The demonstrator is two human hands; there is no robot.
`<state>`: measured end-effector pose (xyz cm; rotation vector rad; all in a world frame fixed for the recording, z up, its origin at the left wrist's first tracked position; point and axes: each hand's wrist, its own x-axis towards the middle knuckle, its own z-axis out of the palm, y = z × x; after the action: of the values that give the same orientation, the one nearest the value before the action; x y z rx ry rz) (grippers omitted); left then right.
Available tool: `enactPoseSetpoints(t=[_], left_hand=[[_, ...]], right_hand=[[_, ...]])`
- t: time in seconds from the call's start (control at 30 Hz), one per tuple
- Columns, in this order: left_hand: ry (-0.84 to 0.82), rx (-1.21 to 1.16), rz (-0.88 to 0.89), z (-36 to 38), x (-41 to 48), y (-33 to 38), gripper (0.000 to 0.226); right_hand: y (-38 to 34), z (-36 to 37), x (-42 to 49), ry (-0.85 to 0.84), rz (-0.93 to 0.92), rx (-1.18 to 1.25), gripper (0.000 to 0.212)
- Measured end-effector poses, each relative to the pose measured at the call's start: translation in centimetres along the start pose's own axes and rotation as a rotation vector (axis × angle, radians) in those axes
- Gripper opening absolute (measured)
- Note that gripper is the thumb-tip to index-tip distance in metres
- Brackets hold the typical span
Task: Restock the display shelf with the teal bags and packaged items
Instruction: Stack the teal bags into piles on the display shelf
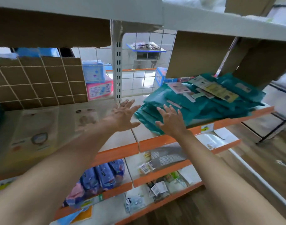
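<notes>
- A stack of teal bags (pixel 204 104) is seen lying flat on the display shelf (pixel 228 119), so part of the restocking is judged done.
- Flat packaged items (pixel 215 89) are laid on top of the stack, toward its far side.
- The stack sits askew, with corners hanging over the shelf's orange edge. Squaring it up is judged to be what is left.
- The right hand (pixel 171 122) is laid on the near left end of the stack, fingers spread apart and nothing gripped.
- The left hand (pixel 122 116) is held just left of the stack over bare shelf, fingers spread and empty. Contact with the shelf cannot be told.
- A cardboard box (pixel 197 54) is set above the stack, its contents hidden.
- Well left of the stack, another brown box (pixel 41 78) is seen behind wire mesh, its contents also hidden.
- Below the stack, lower shelves are stocked with small packets (pixel 145 168).
</notes>
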<state>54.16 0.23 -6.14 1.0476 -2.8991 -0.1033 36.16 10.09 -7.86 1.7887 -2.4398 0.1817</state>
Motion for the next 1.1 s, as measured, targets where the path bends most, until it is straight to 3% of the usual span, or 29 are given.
enactPoseSetpoints(t=[0.3, 0.53, 0.83, 1.0, 1.1], left_hand=[[0.007, 0.016, 0.125, 1.0, 5.9, 3.8, 0.074], [0.052, 0.036, 0.085, 0.9, 11.1, 8.2, 0.072], [0.17, -0.092, -0.069, 1.7, 19.0, 16.9, 0.066], [0.243, -0.192, -0.212, 2.5, 21.0, 20.0, 0.06], [0.267, -0.23, -0.321, 2.8, 21.9, 20.6, 0.057]], right_hand=[[6.4, 0.3, 1.0, 0.001, 0.12, 0.002, 0.064], [12.8, 0.3, 3.3, 0.058, 0.119, 0.037, 0.061], [24.6, -1.1, 8.0, 0.172, 0.006, 0.119, 0.055], [28.9, -1.3, 9.6, 0.192, 0.029, 0.17, 0.044], [30.6, -1.4, 11.1, 0.164, 0.097, 0.251, 0.048]])
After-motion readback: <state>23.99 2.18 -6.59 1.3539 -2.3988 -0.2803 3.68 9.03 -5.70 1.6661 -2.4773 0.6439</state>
